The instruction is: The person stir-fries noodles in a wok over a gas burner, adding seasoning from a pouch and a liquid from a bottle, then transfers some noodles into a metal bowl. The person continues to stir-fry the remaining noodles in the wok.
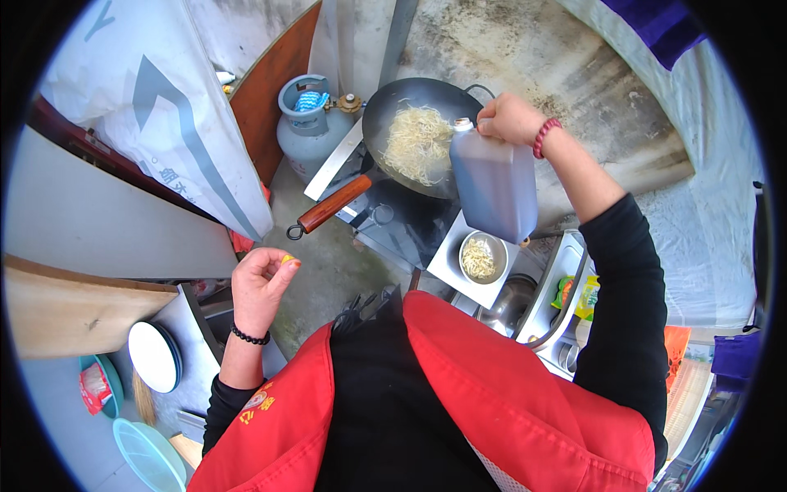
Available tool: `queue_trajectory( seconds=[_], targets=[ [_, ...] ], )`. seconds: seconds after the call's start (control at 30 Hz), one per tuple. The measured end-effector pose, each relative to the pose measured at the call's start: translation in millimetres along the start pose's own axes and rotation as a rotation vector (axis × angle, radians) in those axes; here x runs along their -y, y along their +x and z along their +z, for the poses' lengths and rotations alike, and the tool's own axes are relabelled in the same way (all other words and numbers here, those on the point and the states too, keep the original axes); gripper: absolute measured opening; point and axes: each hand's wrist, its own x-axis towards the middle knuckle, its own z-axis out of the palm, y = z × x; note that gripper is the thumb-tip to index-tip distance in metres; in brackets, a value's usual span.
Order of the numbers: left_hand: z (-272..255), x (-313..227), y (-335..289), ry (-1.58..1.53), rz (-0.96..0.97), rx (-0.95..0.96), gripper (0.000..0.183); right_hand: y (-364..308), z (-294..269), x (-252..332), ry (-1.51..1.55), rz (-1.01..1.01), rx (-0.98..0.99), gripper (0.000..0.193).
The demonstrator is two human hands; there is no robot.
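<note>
My right hand (510, 120) is closed round the top of a large translucent plastic jug (494, 184) of dark liquid. The jug hangs at the right side of a black wok (379, 111), its uncapped-looking mouth facing the pan. No stream of liquid shows. Pale, thin strands (420, 139), like noodles or sprouts, lie heaped in the wok. The wok's wooden handle (334, 204) points toward my left hand (261, 289), but they do not touch. Thumb and fingers of that hand pinch a small yellow cap (287, 259), mostly hidden by the fingers.
The wok rests on a metal stove (389, 221), with a grey gas cylinder (307, 135) to its left. A bowl of pale strips (482, 257) stands close below the jug. Plates (153, 357) and a turquoise basin (149, 455) are at lower left.
</note>
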Motion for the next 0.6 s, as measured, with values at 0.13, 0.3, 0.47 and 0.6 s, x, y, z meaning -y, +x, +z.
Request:
queue_trajectory(
  seconds=[0.13,0.3,0.47,0.6],
  targets=[
    [4.6,-3.8,2.7,-0.076,-0.046,0.039,0.018,-28.0,6.5,-0.1,-0.030,-0.022,-0.019,0.032],
    [12.6,-7.1,6.3,-0.099,-0.056,0.106,0.019,-43.0,11.3,-0.2,-0.020,-0.013,-0.001,0.031],
    [15.7,-7.1,3.6,-0.116,-0.049,0.141,0.021,-34.1,21.1,2.1,-0.165,-0.124,0.018,0.028],
    [13.3,-5.6,0.7,-0.081,-0.037,0.135,0.021,-22.4,29.0,2.3,-0.230,-0.096,0.076,0.029]
  ],
)
